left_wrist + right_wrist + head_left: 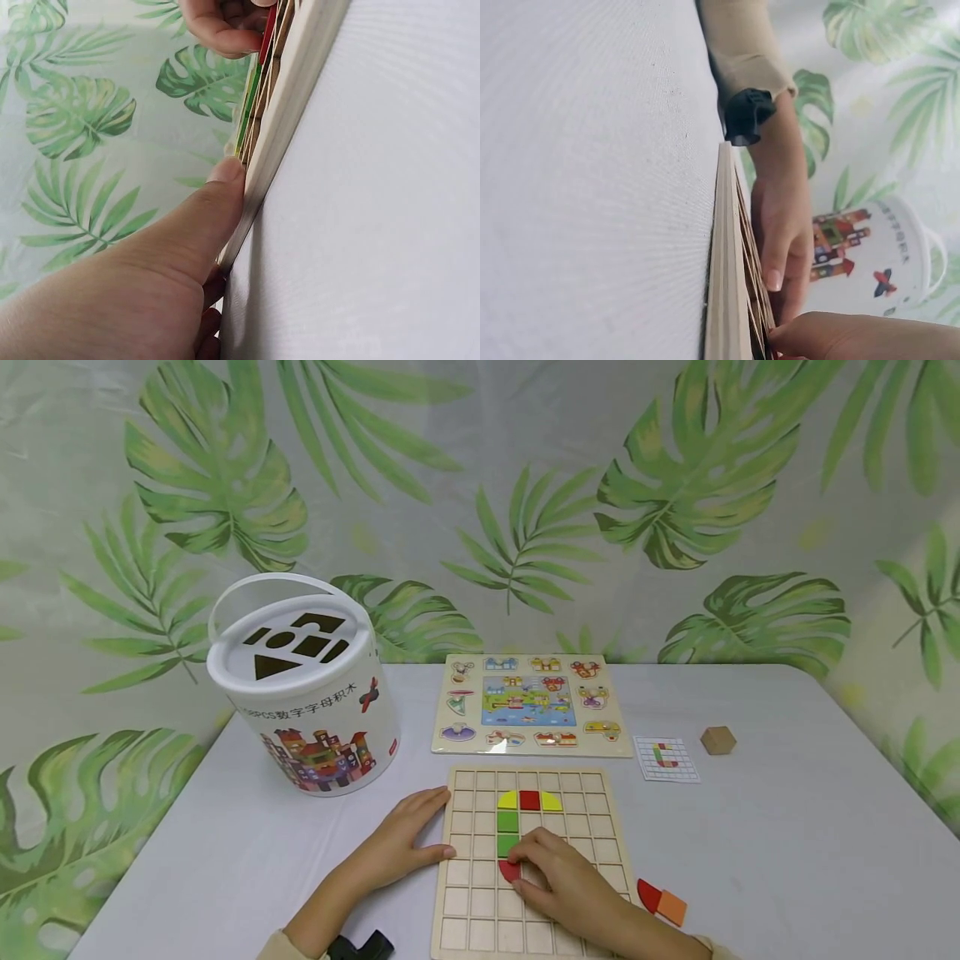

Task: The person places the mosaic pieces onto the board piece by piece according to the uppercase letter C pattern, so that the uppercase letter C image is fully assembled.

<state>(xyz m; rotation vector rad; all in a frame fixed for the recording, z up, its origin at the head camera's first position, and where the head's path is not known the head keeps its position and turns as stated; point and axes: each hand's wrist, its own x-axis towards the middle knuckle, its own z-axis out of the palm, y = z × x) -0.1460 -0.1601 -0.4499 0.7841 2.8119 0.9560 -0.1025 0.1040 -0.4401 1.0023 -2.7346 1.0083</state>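
Observation:
A wooden grid board lies on the table in front of me. My left hand rests at its left edge, thumb and fingers spread and touching the side. Over the middle of the grid, my right hand pinches a red quarter-circle tile between thumb and fingers, just below two green square tiles. Above the greens, the row holds a yellow quarter-circle tile, a red square tile and another yellow quarter-circle tile. In the left wrist view, the red tile appears at the right fingertips.
Right of the board lie a red quarter-circle tile and an orange square tile. A pattern card and a wooden cube sit farther back. Behind the board is a picture puzzle; a white bucket stands at left.

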